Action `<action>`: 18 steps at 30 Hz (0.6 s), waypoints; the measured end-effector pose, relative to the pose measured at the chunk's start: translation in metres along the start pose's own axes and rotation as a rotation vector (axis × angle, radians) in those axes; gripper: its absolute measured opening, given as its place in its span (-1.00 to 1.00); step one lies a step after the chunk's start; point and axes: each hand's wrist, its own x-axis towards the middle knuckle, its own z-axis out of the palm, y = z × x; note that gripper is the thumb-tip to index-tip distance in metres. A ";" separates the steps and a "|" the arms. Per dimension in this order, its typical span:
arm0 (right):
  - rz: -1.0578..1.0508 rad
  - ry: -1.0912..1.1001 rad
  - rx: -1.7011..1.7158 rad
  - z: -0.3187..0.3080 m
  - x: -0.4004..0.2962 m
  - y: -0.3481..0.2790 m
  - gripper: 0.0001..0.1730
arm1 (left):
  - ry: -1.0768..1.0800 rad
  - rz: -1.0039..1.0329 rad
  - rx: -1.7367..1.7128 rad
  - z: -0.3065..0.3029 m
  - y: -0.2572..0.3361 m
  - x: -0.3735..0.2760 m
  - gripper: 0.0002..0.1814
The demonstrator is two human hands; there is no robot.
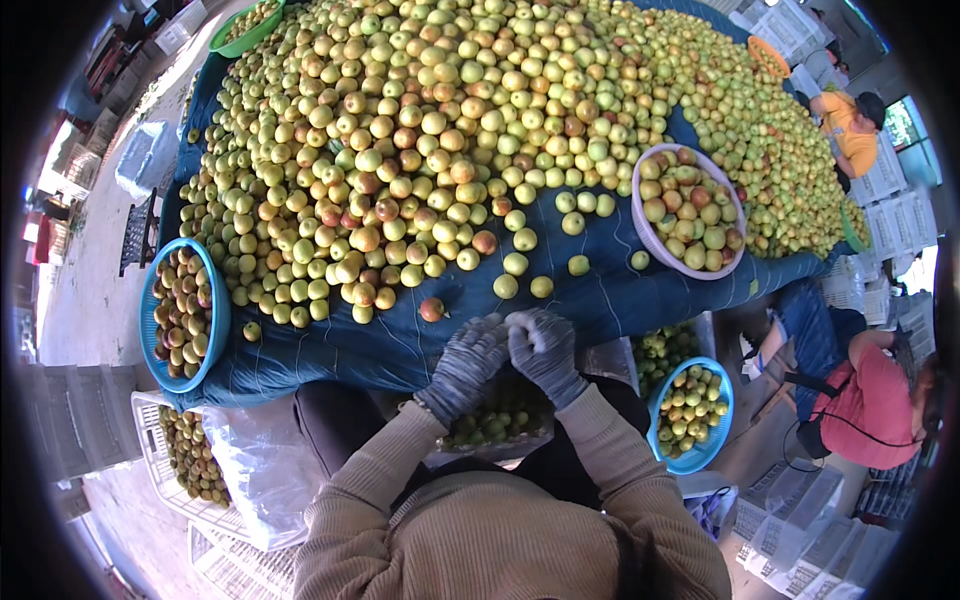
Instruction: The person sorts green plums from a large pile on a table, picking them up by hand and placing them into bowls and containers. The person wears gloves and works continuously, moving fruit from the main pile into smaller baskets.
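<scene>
My left hand (466,367) and my right hand (547,356), both in grey knit gloves, meet fingertip to fingertip over the near edge of the blue cloth (390,341). Their fingers are curled, and I cannot make out whether anything lies between them. Just beyond the left fingertips rests a single reddish fruit (433,309). Two green-yellow fruits, one on the left (505,286) and one on the right (541,286), lie past the right hand. Behind them spreads a large heap of green to red-brown jujube-like fruits (420,150).
A blue basket (148,352) of browner fruit stands at the left, a pink basket (639,217) at the right. Below the cloth are another blue basket (694,459), a white crate (150,450) and clear plastic film (259,465). Two people, in pink (862,405) and orange (847,131), are at the right.
</scene>
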 end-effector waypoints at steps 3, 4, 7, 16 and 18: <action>-0.122 -0.196 -0.055 0.012 -0.012 -0.006 -0.87 | 0.169 -0.122 -0.048 -0.023 -0.002 -0.016 -0.76; -0.107 -0.269 -0.055 0.016 -0.015 -0.009 -0.86 | 0.234 -0.192 -0.054 -0.028 -0.002 -0.022 -0.80; -0.115 -0.343 -0.008 0.026 -0.021 -0.018 -0.86 | 0.501 -0.361 -0.108 -0.033 -0.010 -0.030 -0.82; 0.378 -0.298 0.491 0.020 -0.025 -0.034 -0.78 | 0.347 -0.362 -0.071 -0.016 -0.019 0.015 -0.58; 0.578 -0.154 0.710 0.015 -0.024 -0.035 -0.75 | 0.220 -0.474 -0.083 -0.009 -0.014 0.042 -0.62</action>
